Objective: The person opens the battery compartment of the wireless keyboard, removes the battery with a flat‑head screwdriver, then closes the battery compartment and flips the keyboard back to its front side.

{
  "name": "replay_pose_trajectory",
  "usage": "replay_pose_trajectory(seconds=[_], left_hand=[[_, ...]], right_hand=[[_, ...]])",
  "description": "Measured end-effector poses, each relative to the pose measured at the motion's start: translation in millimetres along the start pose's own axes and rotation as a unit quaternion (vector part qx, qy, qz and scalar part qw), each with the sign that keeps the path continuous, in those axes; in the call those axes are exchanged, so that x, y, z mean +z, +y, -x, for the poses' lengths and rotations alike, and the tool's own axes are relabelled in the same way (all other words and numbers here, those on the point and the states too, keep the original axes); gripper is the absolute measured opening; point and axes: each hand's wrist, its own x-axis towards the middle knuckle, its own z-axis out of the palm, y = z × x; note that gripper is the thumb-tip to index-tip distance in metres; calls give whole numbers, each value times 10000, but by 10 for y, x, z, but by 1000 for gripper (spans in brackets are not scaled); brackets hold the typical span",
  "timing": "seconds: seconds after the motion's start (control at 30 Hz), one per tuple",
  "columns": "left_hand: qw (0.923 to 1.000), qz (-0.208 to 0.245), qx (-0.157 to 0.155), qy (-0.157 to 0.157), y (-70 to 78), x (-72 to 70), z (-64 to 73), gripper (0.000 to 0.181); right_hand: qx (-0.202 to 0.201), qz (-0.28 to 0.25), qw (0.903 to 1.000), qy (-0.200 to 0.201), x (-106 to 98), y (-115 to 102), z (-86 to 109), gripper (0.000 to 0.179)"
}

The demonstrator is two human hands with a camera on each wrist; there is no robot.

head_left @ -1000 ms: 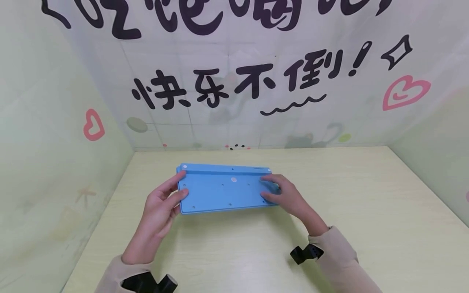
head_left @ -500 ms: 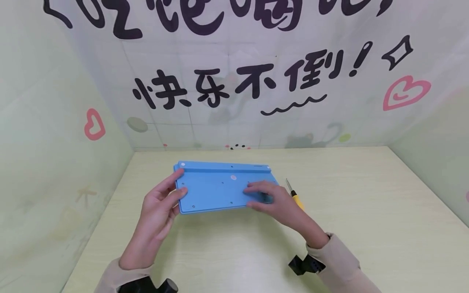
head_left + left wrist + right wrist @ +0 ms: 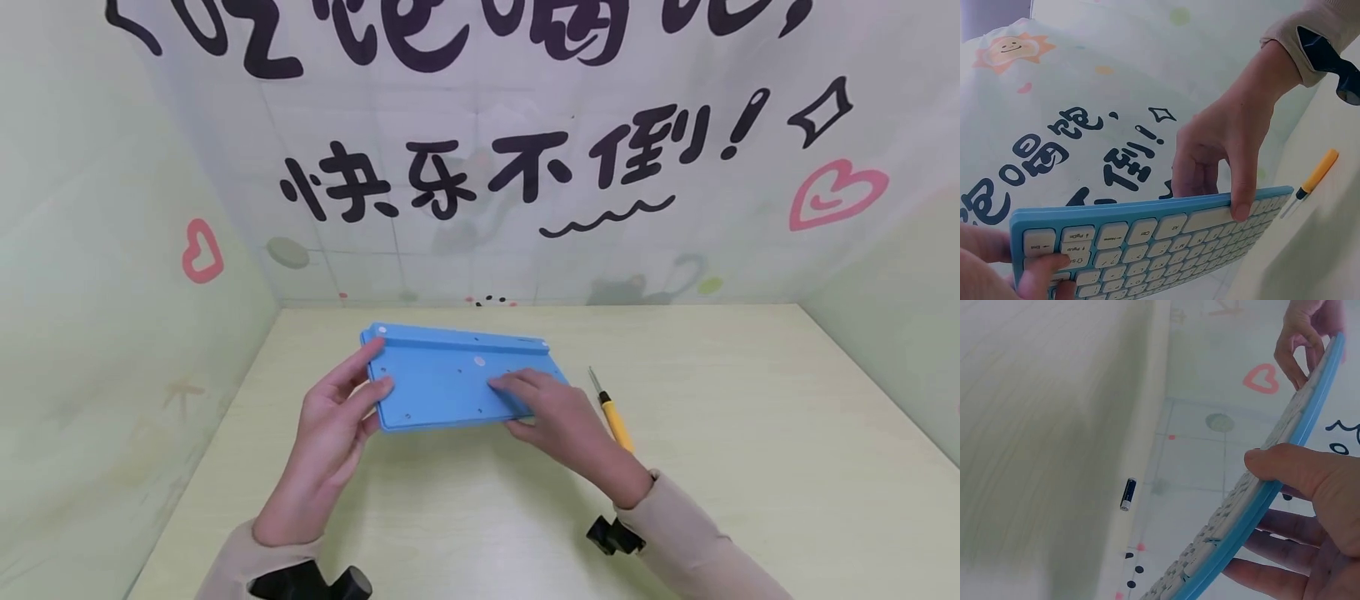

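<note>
A blue keyboard (image 3: 435,379) is held up over the table, its screw-dotted back turned to the head view. White keys (image 3: 1166,256) show on its other side in the left wrist view. My left hand (image 3: 330,425) grips one end, thumb on the back and fingertips among the keys. With the thumb on the key side and fingers across the back, my right hand (image 3: 558,421) pinches the lower edge toward the other end. Part of the keyboard's right end is hidden behind that hand in the head view.
A yellow-handled screwdriver (image 3: 617,423) lies on the table (image 3: 750,433) just right of my right hand. In the right wrist view, a small dark battery (image 3: 1127,494) lies near the table's back edge. Printed cloth walls (image 3: 480,258) enclose the back and sides.
My right hand has slid left from the keyboard's right end along its lower edge. The screwdriver, hidden before, now shows beside it. The left hand keeps its grip as the keyboard tilts slightly.
</note>
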Motion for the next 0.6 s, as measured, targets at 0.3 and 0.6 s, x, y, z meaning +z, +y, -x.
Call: replay_pose_trajectory(seconds=[0.3,0.6], left_hand=[[9996,-283,73,-6,62,136,-70,47],[9996,-132,261,-60,183,381,-121,42]], right_hand=[[-275,97,9975,638,57,-27,36,46],[-434,159,9902,1320,27,17,15,45]])
